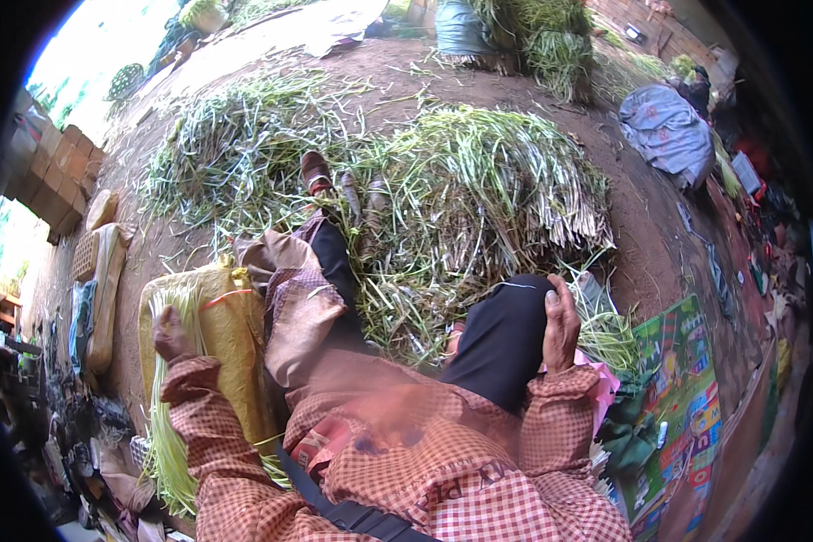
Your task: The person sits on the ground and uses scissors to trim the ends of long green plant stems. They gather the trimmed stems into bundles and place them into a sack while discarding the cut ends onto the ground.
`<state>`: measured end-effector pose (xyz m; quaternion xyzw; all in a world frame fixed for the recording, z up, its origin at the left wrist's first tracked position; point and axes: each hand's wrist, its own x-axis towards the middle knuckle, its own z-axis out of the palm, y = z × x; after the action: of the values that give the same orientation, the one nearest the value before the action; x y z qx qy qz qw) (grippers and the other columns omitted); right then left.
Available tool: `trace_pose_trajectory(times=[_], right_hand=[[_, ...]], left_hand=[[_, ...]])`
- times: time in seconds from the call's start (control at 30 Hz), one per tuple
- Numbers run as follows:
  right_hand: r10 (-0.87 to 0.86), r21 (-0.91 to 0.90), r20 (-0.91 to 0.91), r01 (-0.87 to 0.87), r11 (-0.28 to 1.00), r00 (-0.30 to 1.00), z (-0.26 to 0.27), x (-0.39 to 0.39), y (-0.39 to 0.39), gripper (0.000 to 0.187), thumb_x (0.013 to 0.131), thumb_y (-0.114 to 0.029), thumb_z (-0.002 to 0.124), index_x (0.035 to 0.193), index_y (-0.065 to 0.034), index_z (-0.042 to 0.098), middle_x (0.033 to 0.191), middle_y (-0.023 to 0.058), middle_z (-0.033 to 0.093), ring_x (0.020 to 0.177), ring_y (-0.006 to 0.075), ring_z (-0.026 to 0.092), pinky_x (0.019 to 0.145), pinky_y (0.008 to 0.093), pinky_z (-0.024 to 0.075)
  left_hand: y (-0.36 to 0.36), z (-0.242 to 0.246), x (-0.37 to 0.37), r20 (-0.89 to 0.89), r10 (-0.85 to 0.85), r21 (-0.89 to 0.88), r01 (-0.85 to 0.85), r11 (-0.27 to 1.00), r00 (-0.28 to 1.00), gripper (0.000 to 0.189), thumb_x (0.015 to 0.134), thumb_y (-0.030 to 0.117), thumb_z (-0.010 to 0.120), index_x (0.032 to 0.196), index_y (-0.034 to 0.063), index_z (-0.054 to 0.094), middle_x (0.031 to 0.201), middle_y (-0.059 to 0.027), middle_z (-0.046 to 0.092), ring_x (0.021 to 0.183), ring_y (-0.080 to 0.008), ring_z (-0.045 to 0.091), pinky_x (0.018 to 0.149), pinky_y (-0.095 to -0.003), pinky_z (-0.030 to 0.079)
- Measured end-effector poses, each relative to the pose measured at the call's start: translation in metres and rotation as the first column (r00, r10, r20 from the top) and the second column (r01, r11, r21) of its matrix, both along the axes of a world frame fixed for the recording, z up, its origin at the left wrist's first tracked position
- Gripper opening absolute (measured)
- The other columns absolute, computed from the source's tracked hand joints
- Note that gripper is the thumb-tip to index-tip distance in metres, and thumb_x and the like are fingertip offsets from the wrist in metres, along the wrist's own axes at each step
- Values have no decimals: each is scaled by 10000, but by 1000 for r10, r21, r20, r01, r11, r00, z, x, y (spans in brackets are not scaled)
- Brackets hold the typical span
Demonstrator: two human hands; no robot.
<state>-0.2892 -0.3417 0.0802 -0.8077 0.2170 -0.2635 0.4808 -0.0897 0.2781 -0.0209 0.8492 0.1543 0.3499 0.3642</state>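
Note:
My left hand (171, 333) is curled over a bundle of pale green stalks (173, 433). Part of the bundle lies across a yellow woven sack (234, 352) on my left, and its lower end trails past my sleeve. My right hand (561, 324) rests against my right knee (522, 305), thumb apart from the fingers, with nothing in it. Between and beyond my legs spreads a heap of leafy stalks (271, 149). A thicker pile of stalks (488, 183), pale cut ends towards the right, lies beside it.
A colourful printed mat (684, 393) and loose green stalks (603, 332) lie on my right. Further off are a grey-blue covered bundle (667, 132) and upright stalk bundles (555, 47). Stacked bricks (61, 173) and a long tan sack (105, 298) stand on the left.

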Motion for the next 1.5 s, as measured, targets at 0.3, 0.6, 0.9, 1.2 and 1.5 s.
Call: trace_pose_trajectory(times=[0.3,0.6,0.9,1.2,1.5], right_hand=[[-45,329,-81,70,942,996,-50,-19,-50,478,931,-390,517,1151,32,567,983,73,621,918,158,563,862,280,432],[96,240,-334,-14,971,937,-134,75,-129,350,889,-207,566,1168,4,552,1027,143,646,901,198,626,785,304,510],[184,51,-511,-184,982,840,-209,229,-173,383,857,-146,579,1220,-43,509,1107,123,622,968,243,607,863,390,488],[-50,212,-467,167,963,883,-241,253,-201,230,928,-177,482,1107,-54,558,701,31,561,478,79,459,391,223,405],[149,433,-283,-12,901,947,-172,221,-180,401,883,-281,568,1214,-55,561,833,40,635,618,72,547,490,215,498]], left_hand=[[-308,-21,-9,-302,-844,133,896,424,444,338,793,188,705,1097,73,614,982,-110,632,862,-237,614,773,-332,487],[-517,-126,-19,-911,-398,-151,985,79,-108,829,807,388,661,1464,186,198,1522,-121,185,1409,-310,146,1104,-551,207],[-434,-194,-66,-830,-201,-551,820,158,-519,699,703,412,724,1222,47,432,1170,-235,559,1121,-412,506,946,-477,394],[-495,-107,-47,-750,-575,-437,897,60,-327,721,838,396,617,1387,33,322,1354,-197,408,1280,-361,348,1046,-458,322],[-528,-29,-60,235,-723,-769,331,-547,-649,503,958,243,349,1366,-50,371,1459,-184,325,1388,-331,221,1129,-445,125]])
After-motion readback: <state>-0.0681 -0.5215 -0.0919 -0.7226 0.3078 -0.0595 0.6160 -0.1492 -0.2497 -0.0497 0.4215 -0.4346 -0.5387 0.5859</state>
